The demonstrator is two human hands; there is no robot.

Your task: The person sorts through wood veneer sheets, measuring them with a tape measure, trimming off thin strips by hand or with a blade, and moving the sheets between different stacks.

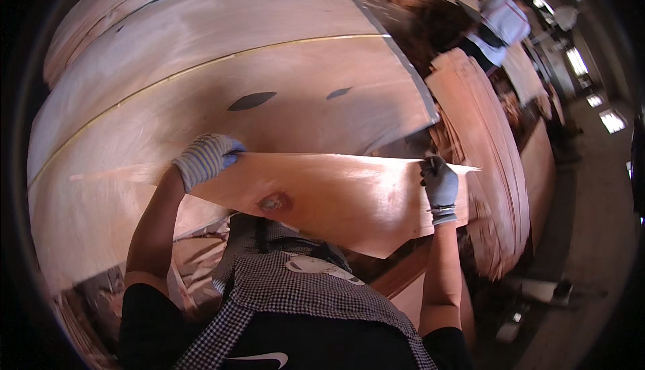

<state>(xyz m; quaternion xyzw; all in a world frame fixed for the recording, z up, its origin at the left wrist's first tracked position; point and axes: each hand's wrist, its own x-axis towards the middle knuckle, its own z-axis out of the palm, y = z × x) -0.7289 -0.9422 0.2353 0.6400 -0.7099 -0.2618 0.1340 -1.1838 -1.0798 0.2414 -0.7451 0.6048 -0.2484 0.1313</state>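
Note:
Between my two gloved hands hangs a thin sheet of wood veneer (336, 195), with a dark knot left of its middle and a ragged, angled lower edge. My left hand (207, 160), in a striped glove with blue fingertips, is closed on the sheet's upper edge. At the right end my right hand (440, 180), in a grey glove with dark fingertips, pinches that same edge. Beyond the held piece a large veneer sheet (181, 114) lies on the work surface, with two dark, leaf-shaped holes and a yellowish strip running across it.
On the right stands a curved stack of veneer sheets (480, 161). Another person (500, 27) in a light top bends over at the far right. Broken veneer scraps (201, 256) lie below my left forearm. A floor strip (598, 222) runs along the right side.

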